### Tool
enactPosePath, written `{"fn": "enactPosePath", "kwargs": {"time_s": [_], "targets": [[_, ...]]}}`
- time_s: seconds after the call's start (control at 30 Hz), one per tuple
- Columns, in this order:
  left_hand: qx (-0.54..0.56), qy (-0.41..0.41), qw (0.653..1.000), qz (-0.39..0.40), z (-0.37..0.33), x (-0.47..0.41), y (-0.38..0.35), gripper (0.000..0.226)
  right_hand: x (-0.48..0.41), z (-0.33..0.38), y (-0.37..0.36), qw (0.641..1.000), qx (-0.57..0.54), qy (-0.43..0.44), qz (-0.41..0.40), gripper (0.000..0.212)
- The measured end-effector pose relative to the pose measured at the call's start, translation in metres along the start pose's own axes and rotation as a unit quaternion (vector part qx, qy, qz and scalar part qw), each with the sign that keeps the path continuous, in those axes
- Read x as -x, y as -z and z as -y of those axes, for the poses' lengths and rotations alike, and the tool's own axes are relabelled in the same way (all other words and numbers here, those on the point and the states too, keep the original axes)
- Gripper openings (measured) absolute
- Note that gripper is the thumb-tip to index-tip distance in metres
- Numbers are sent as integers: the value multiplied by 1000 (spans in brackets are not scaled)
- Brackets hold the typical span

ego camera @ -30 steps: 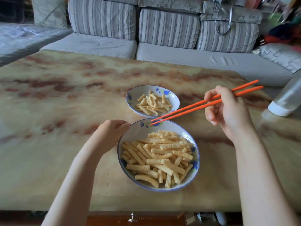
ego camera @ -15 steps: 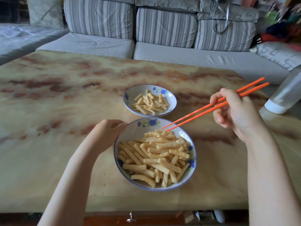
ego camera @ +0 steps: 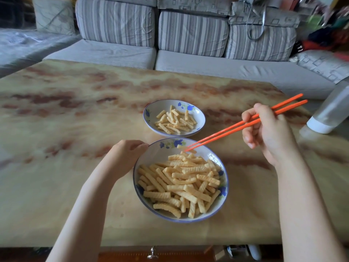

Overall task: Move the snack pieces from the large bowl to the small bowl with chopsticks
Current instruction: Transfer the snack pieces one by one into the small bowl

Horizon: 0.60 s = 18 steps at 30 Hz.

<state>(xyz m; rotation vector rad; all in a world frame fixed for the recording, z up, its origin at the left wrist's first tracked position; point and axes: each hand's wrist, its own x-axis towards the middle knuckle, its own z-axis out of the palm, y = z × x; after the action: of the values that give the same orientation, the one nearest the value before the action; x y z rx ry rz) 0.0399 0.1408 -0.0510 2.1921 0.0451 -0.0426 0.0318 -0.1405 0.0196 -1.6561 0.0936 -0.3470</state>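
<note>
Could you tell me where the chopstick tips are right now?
The chopstick tips sit at the large bowl's far rim, just short of the small bowl.

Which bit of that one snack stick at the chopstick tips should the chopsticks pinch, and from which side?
Pinch the snack stick around its middle, across its narrow width, so it probably won't tip. It lies roughly crosswise near the far rim of the large bowl, apart from the pile, so the chopsticks in the right hand best come from the right and above, as they already point.
</note>
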Motion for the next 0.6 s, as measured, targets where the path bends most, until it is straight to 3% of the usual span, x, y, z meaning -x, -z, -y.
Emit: {"fn": "enactPosePath", "kwargs": {"time_s": [0.23,0.4,0.6], "targets": [[-9,-1,1000,-4,0,0,0,23,-5,0,-14,983,-142,44,-106,38],[-9,1,1000,-3,-1,0,0,24,-13,-15,-33,983,-121,44,-130,38],[-6,0,1000,-2,-2,0,0,23,-19,-29,-52,989,-92,63,-93,40]]}}
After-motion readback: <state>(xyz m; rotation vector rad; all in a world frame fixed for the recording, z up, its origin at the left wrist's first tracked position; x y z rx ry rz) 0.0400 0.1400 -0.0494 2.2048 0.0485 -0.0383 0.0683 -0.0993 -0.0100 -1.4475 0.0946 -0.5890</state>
